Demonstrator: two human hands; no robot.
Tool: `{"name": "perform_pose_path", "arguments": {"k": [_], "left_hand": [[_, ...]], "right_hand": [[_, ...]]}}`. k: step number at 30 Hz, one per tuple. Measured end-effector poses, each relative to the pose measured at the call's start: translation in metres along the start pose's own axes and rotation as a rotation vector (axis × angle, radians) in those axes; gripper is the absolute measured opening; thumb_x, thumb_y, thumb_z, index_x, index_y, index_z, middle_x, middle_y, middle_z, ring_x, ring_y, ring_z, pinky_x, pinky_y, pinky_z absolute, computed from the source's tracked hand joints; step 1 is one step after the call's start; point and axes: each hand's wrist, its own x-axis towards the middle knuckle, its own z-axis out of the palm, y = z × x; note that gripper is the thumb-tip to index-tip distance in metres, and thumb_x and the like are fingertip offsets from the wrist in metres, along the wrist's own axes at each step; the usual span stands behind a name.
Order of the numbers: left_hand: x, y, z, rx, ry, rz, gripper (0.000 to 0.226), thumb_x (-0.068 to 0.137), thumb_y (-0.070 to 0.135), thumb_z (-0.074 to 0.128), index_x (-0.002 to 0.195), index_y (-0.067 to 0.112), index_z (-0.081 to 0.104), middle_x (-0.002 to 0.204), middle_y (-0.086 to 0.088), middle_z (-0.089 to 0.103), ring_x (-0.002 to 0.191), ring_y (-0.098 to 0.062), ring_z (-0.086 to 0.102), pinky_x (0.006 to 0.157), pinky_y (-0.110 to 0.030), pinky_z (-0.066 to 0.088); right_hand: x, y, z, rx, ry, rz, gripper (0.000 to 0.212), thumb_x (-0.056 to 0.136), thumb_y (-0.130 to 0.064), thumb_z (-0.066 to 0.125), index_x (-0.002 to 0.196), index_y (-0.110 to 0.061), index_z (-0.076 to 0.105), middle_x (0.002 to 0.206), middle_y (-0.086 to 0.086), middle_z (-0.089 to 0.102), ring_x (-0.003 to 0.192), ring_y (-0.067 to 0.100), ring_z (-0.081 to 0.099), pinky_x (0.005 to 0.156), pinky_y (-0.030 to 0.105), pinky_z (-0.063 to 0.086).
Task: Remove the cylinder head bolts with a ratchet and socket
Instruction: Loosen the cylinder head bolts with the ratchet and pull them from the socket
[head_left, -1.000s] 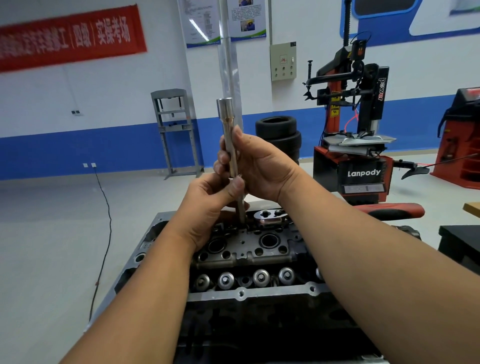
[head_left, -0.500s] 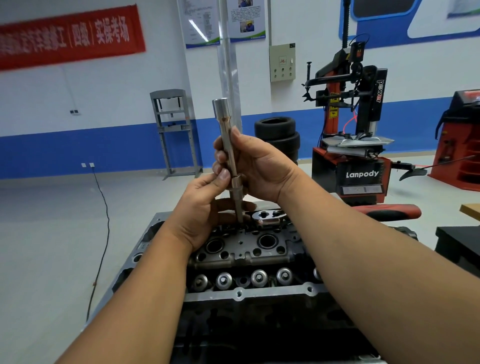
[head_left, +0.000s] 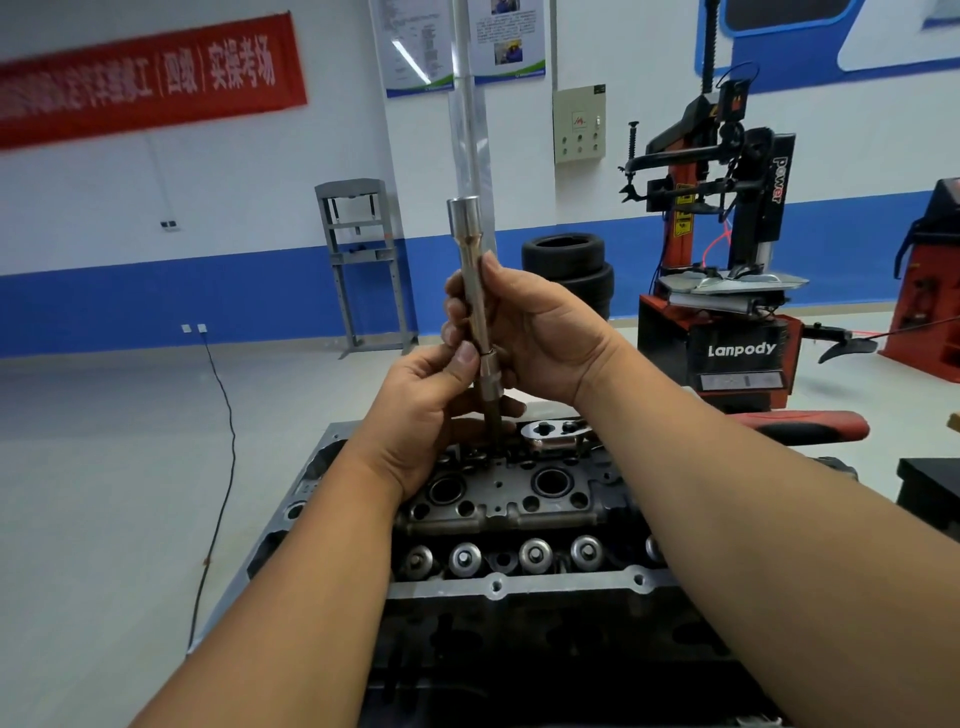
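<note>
- Hands first: your right hand (head_left: 540, 332) wraps its curled fingers round the upper shaft of the extension bar (head_left: 474, 291), thumb tip up near the top.
- Your left hand (head_left: 431, 400) pinches the socket (head_left: 488, 371) at the bar's lower end, thumb pressed on the joint.
- You hold the bar nearly upright, leaning slightly left at the top, with its wide square-drive end uppermost.
- A dark shank (head_left: 492, 421) runs down from the socket toward the cylinder head (head_left: 498, 493); whether it sits on a bolt you cannot tell from here.
- The cylinder head lies directly below your hands, a row of valve springs (head_left: 535, 553) along its near edge.
- A tyre changer (head_left: 727, 312) stands beyond on your right, with stacked tyres (head_left: 569, 270) beside it.
</note>
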Motion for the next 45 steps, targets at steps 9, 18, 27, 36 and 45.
{"name": "perform_pose_path", "arguments": {"k": [9, 18, 27, 36, 45], "left_hand": [[0.0004, -0.0012, -0.0013, -0.018, -0.028, 0.02, 0.024, 0.089, 0.037, 0.07, 0.101, 0.018, 0.081, 0.094, -0.012, 0.076, 0.09, -0.037, 0.077, 0.075, -0.053, 0.065], [-0.0006, 0.0005, 0.0022, 0.044, 0.035, 0.051, 0.044, 0.065, 0.042, 0.088, 0.101, 0.018, 0.078, 0.096, -0.009, 0.078, 0.082, -0.031, 0.077, 0.067, -0.042, 0.063], [-0.0017, 0.0013, 0.0027, 0.017, 0.001, 0.015, 0.031, 0.069, 0.043, 0.083, 0.094, 0.024, 0.082, 0.094, -0.009, 0.078, 0.081, -0.033, 0.077, 0.068, -0.048, 0.064], [-0.0005, 0.0, 0.0003, -0.011, -0.013, -0.025, 0.029, 0.088, 0.041, 0.072, 0.1, 0.016, 0.081, 0.098, -0.015, 0.076, 0.087, -0.041, 0.077, 0.074, -0.051, 0.066], [-0.0005, -0.0016, 0.0016, 0.061, 0.028, 0.006, 0.024, 0.073, 0.041, 0.086, 0.091, 0.025, 0.081, 0.089, -0.007, 0.076, 0.083, -0.032, 0.077, 0.067, -0.046, 0.063]], "right_hand": [[-0.0004, -0.0006, 0.002, -0.034, 0.001, -0.069, 0.02, 0.097, -0.033, 0.058, 0.092, -0.014, 0.059, 0.081, 0.004, 0.068, 0.079, 0.024, 0.059, 0.059, 0.028, 0.051], [0.001, 0.0005, 0.0038, -0.026, -0.108, -0.078, 0.056, 0.063, -0.038, 0.096, 0.093, -0.01, 0.058, 0.079, 0.003, 0.064, 0.08, 0.023, 0.057, 0.081, 0.036, 0.045], [-0.0019, -0.0015, 0.0052, 0.004, -0.015, -0.026, 0.027, 0.088, -0.036, 0.067, 0.096, -0.01, 0.064, 0.074, 0.002, 0.064, 0.08, 0.024, 0.057, 0.08, 0.036, 0.045], [-0.0009, -0.0016, 0.0001, -0.018, 0.014, 0.001, 0.034, 0.09, -0.045, 0.065, 0.094, -0.012, 0.069, 0.078, 0.002, 0.068, 0.081, 0.023, 0.062, 0.083, 0.036, 0.046], [-0.0003, 0.0018, 0.0041, -0.022, -0.017, -0.059, 0.03, 0.082, -0.038, 0.081, 0.088, -0.012, 0.067, 0.072, 0.003, 0.065, 0.078, 0.025, 0.06, 0.08, 0.035, 0.052]]}}
